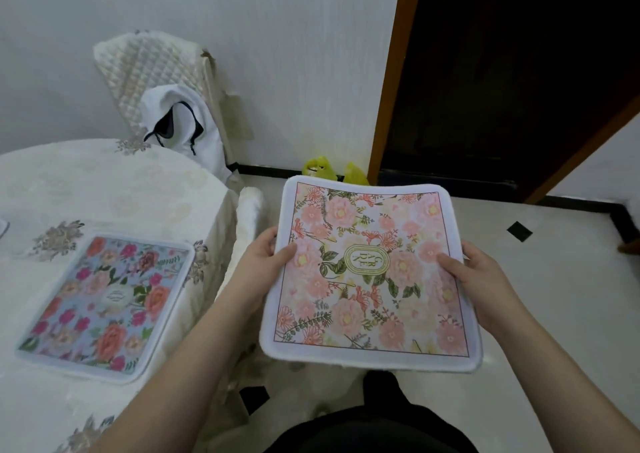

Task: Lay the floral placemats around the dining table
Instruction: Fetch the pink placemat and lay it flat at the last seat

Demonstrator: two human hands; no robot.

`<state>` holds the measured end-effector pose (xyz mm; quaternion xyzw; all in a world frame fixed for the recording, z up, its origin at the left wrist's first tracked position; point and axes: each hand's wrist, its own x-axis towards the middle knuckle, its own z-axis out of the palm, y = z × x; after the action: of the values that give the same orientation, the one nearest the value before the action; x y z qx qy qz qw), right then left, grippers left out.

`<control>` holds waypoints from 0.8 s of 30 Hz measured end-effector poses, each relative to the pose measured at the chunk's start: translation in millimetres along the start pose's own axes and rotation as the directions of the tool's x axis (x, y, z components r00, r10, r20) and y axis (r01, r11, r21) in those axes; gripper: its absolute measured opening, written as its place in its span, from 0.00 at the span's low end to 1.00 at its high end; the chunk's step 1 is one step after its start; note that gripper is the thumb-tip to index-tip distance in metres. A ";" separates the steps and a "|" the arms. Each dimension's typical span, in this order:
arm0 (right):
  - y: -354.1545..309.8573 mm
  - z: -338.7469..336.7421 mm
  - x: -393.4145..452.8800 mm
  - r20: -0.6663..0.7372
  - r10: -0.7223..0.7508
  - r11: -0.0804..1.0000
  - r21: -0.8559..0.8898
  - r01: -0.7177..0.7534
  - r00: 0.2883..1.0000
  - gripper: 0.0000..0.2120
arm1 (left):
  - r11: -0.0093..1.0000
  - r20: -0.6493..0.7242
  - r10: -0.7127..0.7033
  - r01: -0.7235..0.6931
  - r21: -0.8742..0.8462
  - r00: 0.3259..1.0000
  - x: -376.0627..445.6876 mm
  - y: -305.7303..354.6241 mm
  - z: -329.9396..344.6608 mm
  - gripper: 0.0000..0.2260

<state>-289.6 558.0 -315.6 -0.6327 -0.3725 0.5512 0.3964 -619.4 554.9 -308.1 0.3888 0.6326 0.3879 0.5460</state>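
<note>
I hold a pink floral placemat (370, 272) with a white border and a green oval label flat in the air, over the floor to the right of the table. My left hand (266, 256) grips its left edge, thumb on top. My right hand (476, 276) grips its right edge the same way. A blue floral placemat (107, 302) lies flat on the dining table (114, 192), near the table's right edge. The table is round and covered with a white embroidered cloth.
A chair (156, 71) with a quilted white cover stands at the table's far side, white clothing draped on it. A second white chair back (249, 210) sits between table and held mat. Yellow bags (332, 170) lie by the wall. A dark doorway (502, 81) opens ahead.
</note>
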 end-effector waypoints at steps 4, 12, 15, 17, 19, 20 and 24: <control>-17.3 -13.0 57.1 0.035 0.007 1.000 -0.006 -0.007 0.999 0.08 | 0.999 -0.021 -0.004 0.005 0.032 1.000 43.8 15.8 22.2 0.11; -68.5 -23.5 163.6 0.178 0.004 1.000 -0.020 0.000 0.984 0.09 | 0.997 -0.130 -0.030 0.020 -0.074 0.991 104.0 58.0 51.8 0.10; -84.2 -14.3 194.9 0.223 -0.001 0.999 -0.034 0.008 0.975 0.09 | 0.995 -0.186 -0.033 0.014 -0.101 0.982 117.2 66.1 49.9 0.11; -94.6 -1.7 210.3 0.245 -0.005 0.999 -0.032 0.014 0.970 0.10 | 0.994 -0.229 -0.036 0.011 -0.108 0.973 125.8 68.9 43.7 0.11; -103.9 14.3 224.6 0.282 0.003 1.000 -0.028 0.005 0.959 0.11 | 0.993 -0.273 -0.048 0.016 -0.120 0.961 135.8 70.7 34.9 0.10; -107.3 22.5 232.2 0.300 0.010 0.999 -0.033 0.000 0.954 0.11 | 0.991 -0.292 -0.056 0.018 -0.133 0.955 141.1 70.9 30.1 0.10; -125.3 59.3 261.0 0.329 0.022 0.999 -0.049 -0.006 0.944 0.11 | 0.984 -0.322 -0.072 0.015 -0.175 0.944 168.1 71.1 6.6 0.08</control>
<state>-322.7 851.6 -311.0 -0.5438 -0.4419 0.6428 0.3096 -625.1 737.4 -309.1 0.2569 0.6875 0.4875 0.4730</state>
